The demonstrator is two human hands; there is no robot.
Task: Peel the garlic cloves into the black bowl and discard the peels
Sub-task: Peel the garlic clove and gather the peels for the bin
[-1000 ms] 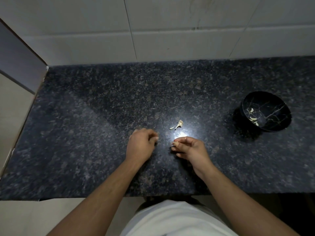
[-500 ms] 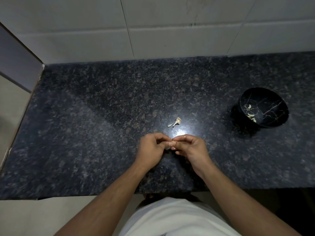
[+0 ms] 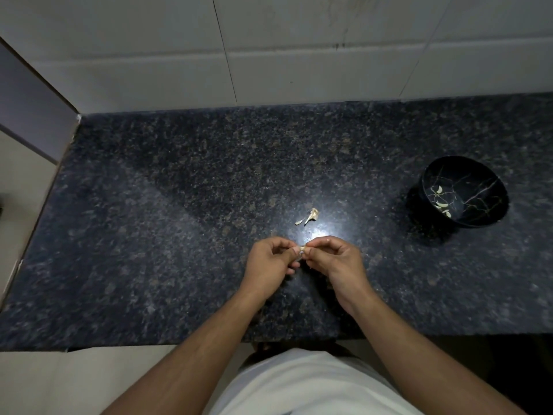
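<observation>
My two hands meet just below the middle of the frame, above the dark speckled granite countertop (image 3: 179, 235). My left hand (image 3: 270, 263) has its fingers curled, and the thumb and first finger pinch one end of a small pale garlic clove (image 3: 302, 250). My right hand (image 3: 336, 262) is curled in the same way and pinches the other end of the same clove, so both grips are closed on it and the fingertips nearly touch each other. Only a small part of the clove shows between the fingers; I cannot tell how much skin is on it.

A little above my hands, near a bright spot of reflected light, some thin dry beige peels (image 3: 309, 216) lie on the counter, apart from my fingers.

At the right side of the frame stands the round black bowl with fine gold veins (image 3: 490, 202), well apart from my hands. Inside it lie several white peeled cloves (image 3: 442, 199).

Across the top of the frame runs a wall of large white tiles (image 3: 299, 55).
</observation>
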